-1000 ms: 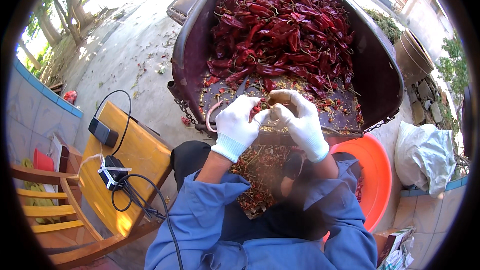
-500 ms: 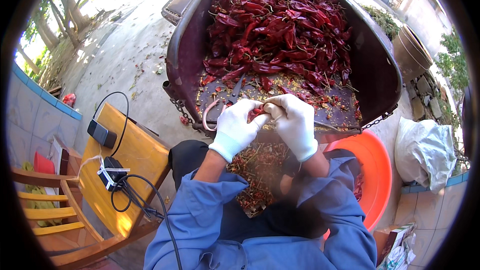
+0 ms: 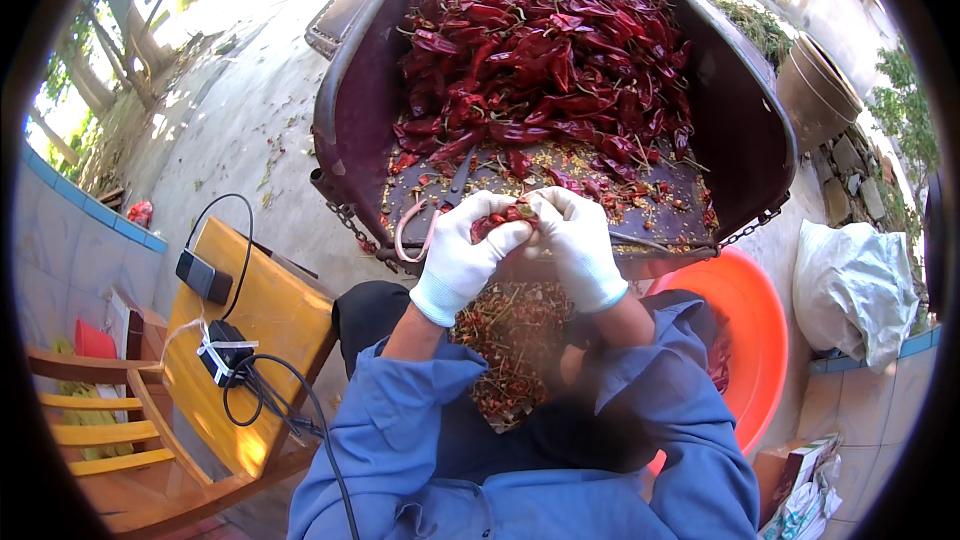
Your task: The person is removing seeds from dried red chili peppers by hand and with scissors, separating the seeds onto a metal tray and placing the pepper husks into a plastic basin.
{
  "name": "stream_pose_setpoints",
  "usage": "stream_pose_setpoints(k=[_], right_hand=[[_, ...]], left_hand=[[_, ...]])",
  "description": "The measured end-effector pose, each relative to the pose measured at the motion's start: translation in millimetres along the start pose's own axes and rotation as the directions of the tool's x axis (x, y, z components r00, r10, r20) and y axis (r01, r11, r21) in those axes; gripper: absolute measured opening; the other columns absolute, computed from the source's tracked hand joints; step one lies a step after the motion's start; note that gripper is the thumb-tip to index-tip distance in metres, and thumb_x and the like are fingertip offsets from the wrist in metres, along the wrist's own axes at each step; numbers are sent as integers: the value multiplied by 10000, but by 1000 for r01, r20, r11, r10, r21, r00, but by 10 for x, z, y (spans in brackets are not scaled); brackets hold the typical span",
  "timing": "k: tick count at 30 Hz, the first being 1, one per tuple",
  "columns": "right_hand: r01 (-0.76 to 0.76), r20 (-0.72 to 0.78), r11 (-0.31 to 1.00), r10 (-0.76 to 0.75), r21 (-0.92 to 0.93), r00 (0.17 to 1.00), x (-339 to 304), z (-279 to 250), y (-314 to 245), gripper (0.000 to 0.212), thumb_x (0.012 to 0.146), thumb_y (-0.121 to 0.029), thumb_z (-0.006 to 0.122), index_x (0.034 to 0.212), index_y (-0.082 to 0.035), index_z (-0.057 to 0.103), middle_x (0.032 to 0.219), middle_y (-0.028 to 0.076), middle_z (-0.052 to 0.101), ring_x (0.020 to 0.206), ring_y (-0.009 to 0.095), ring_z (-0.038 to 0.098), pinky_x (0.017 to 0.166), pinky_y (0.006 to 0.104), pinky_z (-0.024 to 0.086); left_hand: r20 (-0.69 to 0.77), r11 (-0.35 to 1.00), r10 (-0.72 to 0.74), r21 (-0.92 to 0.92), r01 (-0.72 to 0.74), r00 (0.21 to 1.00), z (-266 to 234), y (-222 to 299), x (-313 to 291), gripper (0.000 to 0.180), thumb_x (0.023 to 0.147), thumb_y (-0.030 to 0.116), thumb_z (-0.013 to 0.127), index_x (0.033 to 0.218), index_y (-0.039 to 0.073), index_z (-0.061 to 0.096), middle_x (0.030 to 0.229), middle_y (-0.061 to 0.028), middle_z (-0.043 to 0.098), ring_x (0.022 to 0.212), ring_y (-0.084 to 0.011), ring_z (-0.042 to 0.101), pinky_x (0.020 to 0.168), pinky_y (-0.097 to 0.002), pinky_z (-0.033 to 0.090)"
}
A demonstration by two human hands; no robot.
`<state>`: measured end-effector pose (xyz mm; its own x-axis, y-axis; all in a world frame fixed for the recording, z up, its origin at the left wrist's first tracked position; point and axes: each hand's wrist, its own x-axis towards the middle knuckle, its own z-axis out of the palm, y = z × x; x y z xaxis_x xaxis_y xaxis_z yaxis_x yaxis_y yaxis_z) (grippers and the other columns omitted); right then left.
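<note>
Both my hands wear white gloves and meet in front of the cart bed's near edge. My left hand (image 3: 462, 252) is closed round a red chili pepper (image 3: 503, 219), with part of it showing between the fingers. The fingertips of my right hand (image 3: 577, 248) pinch at the pepper's end, touching the left fingers; what exactly they grip is partly hidden. Just beyond my left hand lie scissors (image 3: 404, 237) with pink handles on the bed. A large heap of dark red chili peppers (image 3: 545, 50) fills the back of the maroon cart (image 3: 745, 100).
Seeds and scraps cover the bed's near part. Between my legs are stems and pepper bits (image 3: 510, 345). An orange basin (image 3: 765, 340) stands at right, near a white sack (image 3: 855, 290). To the left is a wooden chair (image 3: 265, 290) with black adapters and a cable.
The view has shifted slightly, so the cart sits a little further left. My hands stay together at the pepper, and the left hand has turned a little, showing more of it.
</note>
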<state>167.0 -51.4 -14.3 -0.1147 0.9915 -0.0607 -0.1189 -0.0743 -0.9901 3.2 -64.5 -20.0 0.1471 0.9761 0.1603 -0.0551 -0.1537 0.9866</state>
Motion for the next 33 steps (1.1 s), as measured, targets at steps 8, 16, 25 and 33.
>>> stream_pose_setpoints(k=[8,16,25,33], right_hand=[[384,106,885,-369,-264,923,-60,-26,34,383,994,-186,605,1320,14,578,1166,136,696,1017,166,677,902,291,526],[198,24,936,-200,-289,980,-128,-129,-75,410,939,-165,680,1282,51,617,1046,62,711,918,86,620,806,255,512],[400,-163,845,-365,355,917,-884,-557,-822,329,1009,-192,530,1257,22,539,1188,173,648,1096,264,650,951,380,516],[232,-89,648,-245,725,965,-1310,-723,-995,415,1057,-345,474,1313,-26,545,1213,152,651,1078,318,656,945,526,534]], left_hand=[[-51,991,-98,-95,93,994,18,4,28,321,952,146,670,1231,-10,639,982,-24,700,793,-40,630,644,-181,502],[-58,970,-178,-178,165,982,50,133,-1,354,971,163,644,1295,23,613,881,-26,684,629,-31,587,441,-167,416],[-137,820,-187,-567,78,973,751,204,316,301,1004,198,597,1271,57,600,936,-42,665,683,-62,589,451,-211,456],[387,995,99,-32,-95,917,1693,190,-35,430,996,154,496,1391,-15,521,1260,-164,637,1169,-242,596,1030,-334,444]])
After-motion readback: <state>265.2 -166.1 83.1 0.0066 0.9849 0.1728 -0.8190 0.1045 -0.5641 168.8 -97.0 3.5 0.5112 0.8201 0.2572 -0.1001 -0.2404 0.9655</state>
